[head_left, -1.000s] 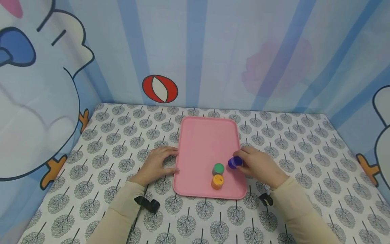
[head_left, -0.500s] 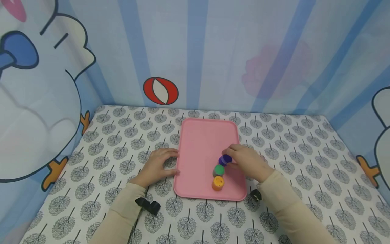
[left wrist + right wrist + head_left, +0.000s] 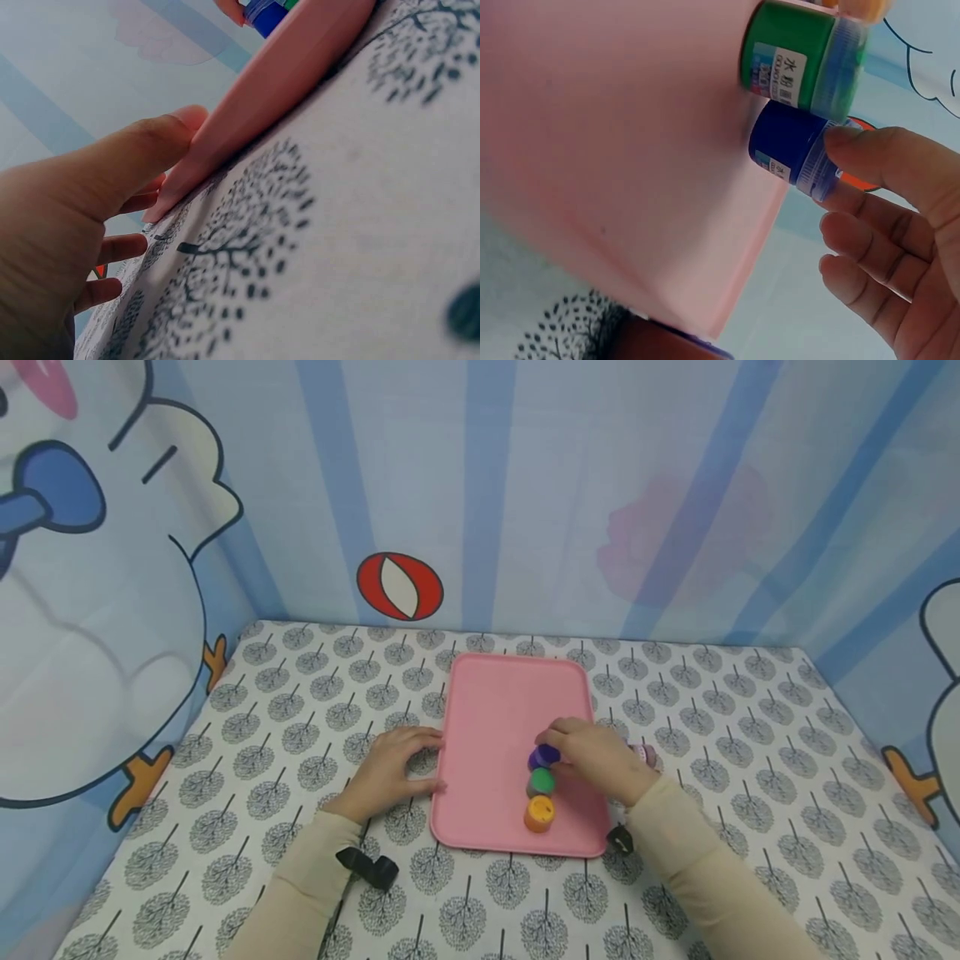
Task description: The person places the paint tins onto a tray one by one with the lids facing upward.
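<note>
From the head view, your right hand (image 3: 600, 760) holds the purple jar (image 3: 543, 755) in a fingertip grip on the pink tray (image 3: 495, 710), just at 12 o'clock of the green jar (image 3: 541, 782), with the orange jar (image 3: 539, 812) next in line at 6 o'clock. Set it down flat and in line before you let go. Your left hand (image 3: 390, 770) lies relaxed on the tabletop (image 3: 300, 710), fingers against the tray's 9 o'clock edge (nothing clasped).

From the left wrist, the thumb (image 3: 142, 150) touches the tray rim (image 3: 277, 82); keep that steadying.

From the right wrist, your fingertips (image 3: 855, 146) pinch the cap of the purple jar (image 3: 784, 142), which touches the green jar (image 3: 795, 56). All three jars are capped, contents hidden.
</note>
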`<action>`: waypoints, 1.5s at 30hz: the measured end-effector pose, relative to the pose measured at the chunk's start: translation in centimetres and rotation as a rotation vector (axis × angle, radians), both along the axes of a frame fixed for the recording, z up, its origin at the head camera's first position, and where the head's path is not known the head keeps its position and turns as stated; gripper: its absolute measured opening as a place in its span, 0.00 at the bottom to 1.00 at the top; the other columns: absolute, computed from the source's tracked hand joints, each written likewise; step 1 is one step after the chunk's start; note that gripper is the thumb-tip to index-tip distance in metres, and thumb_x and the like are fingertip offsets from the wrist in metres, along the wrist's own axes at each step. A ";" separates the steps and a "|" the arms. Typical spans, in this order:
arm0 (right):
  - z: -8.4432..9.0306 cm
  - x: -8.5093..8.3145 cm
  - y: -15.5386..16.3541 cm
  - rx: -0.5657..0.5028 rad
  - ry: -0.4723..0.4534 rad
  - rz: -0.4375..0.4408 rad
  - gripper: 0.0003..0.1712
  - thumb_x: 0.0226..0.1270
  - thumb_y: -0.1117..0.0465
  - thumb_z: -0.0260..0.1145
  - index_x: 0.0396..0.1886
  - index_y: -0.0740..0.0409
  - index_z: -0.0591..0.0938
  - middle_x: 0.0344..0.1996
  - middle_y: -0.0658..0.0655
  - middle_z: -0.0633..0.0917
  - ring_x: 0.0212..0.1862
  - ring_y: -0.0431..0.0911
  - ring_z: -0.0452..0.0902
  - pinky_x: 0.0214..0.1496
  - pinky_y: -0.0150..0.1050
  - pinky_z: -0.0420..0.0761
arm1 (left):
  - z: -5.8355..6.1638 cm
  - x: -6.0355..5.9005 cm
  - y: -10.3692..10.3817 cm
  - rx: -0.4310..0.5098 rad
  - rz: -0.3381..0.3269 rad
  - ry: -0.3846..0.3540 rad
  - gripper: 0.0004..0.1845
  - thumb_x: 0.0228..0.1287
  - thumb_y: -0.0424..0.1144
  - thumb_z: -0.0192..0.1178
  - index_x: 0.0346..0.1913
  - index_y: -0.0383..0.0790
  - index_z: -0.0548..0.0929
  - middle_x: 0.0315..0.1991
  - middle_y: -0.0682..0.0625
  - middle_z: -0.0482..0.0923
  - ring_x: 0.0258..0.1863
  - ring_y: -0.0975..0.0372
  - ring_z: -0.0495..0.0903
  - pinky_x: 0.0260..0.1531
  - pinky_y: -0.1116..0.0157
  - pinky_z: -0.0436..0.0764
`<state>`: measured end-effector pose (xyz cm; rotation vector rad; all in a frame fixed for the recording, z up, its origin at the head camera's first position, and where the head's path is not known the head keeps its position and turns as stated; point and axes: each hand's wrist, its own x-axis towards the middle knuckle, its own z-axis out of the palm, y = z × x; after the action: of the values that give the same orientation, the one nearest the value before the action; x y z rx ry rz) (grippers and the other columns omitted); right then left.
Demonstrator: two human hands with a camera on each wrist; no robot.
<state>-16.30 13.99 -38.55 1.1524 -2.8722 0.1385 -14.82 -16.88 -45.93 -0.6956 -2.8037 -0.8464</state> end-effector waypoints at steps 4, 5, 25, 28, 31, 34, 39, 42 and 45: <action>-0.2 -0.2 -0.1 0.004 -0.024 0.010 0.22 0.53 0.62 0.73 0.51 0.56 0.82 0.45 0.53 0.84 0.48 0.46 0.81 0.51 0.39 0.84 | 0.0 0.0 0.1 0.010 -0.004 0.001 0.32 0.47 0.54 0.72 0.56 0.47 0.80 0.62 0.50 0.76 0.65 0.52 0.71 0.69 0.45 0.62; -0.3 -0.2 -0.1 0.005 -0.027 0.010 0.22 0.53 0.62 0.73 0.51 0.56 0.82 0.45 0.53 0.84 0.49 0.46 0.81 0.51 0.39 0.84 | 0.0 0.0 0.1 0.013 -0.004 0.000 0.31 0.46 0.54 0.73 0.56 0.47 0.80 0.62 0.50 0.76 0.65 0.52 0.71 0.69 0.45 0.62; -0.3 -0.4 -0.1 0.007 -0.028 0.021 0.21 0.53 0.61 0.73 0.50 0.55 0.83 0.45 0.52 0.85 0.49 0.46 0.81 0.52 0.39 0.84 | 0.2 0.1 0.2 0.003 -0.001 -0.005 0.31 0.47 0.53 0.73 0.56 0.47 0.80 0.62 0.50 0.76 0.65 0.51 0.71 0.69 0.44 0.61; 0.0 -0.3 -0.1 0.003 -0.025 0.011 0.22 0.53 0.61 0.74 0.50 0.55 0.83 0.45 0.52 0.85 0.49 0.46 0.81 0.52 0.40 0.84 | 0.2 0.1 0.1 0.005 -0.002 0.001 0.31 0.47 0.52 0.73 0.56 0.47 0.79 0.62 0.50 0.76 0.64 0.52 0.71 0.69 0.44 0.62; 0.5 -0.1 -0.1 -0.009 -0.035 -0.003 0.22 0.53 0.61 0.73 0.50 0.55 0.83 0.46 0.54 0.85 0.50 0.47 0.81 0.53 0.41 0.84 | 0.1 0.2 0.1 0.010 -0.001 0.002 0.31 0.47 0.52 0.73 0.56 0.46 0.79 0.62 0.50 0.76 0.64 0.52 0.71 0.69 0.44 0.62; 0.9 0.0 0.0 -0.015 -0.058 -0.012 0.21 0.55 0.62 0.72 0.51 0.56 0.82 0.48 0.55 0.84 0.53 0.49 0.80 0.57 0.43 0.82 | 0.0 0.2 0.0 0.010 0.001 -0.001 0.31 0.47 0.52 0.72 0.56 0.47 0.79 0.62 0.50 0.76 0.65 0.52 0.71 0.69 0.44 0.61; 1.3 -0.1 0.5 -0.006 -0.042 -0.024 0.22 0.55 0.62 0.72 0.51 0.58 0.82 0.49 0.57 0.84 0.54 0.51 0.80 0.59 0.45 0.81 | -0.2 0.1 0.0 0.009 0.002 0.002 0.32 0.46 0.53 0.73 0.56 0.47 0.79 0.62 0.50 0.76 0.65 0.52 0.71 0.69 0.44 0.61; 1.5 -0.1 0.9 -0.020 -0.047 -0.043 0.22 0.56 0.62 0.72 0.52 0.58 0.82 0.50 0.57 0.84 0.54 0.51 0.80 0.60 0.47 0.80 | -0.2 0.1 -0.1 0.011 0.002 0.006 0.32 0.46 0.54 0.72 0.56 0.48 0.79 0.62 0.50 0.76 0.64 0.52 0.71 0.69 0.43 0.62; 1.7 0.0 1.5 -0.041 -0.078 -0.072 0.23 0.57 0.61 0.71 0.53 0.58 0.81 0.51 0.57 0.83 0.56 0.52 0.79 0.61 0.48 0.79 | -0.1 0.0 0.0 0.016 -0.001 0.003 0.32 0.46 0.54 0.72 0.56 0.47 0.79 0.62 0.50 0.76 0.65 0.51 0.71 0.69 0.43 0.62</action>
<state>-16.30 15.46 -36.84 1.0584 -2.9581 0.2441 -14.78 -16.92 -46.07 -0.6954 -2.7913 -0.8658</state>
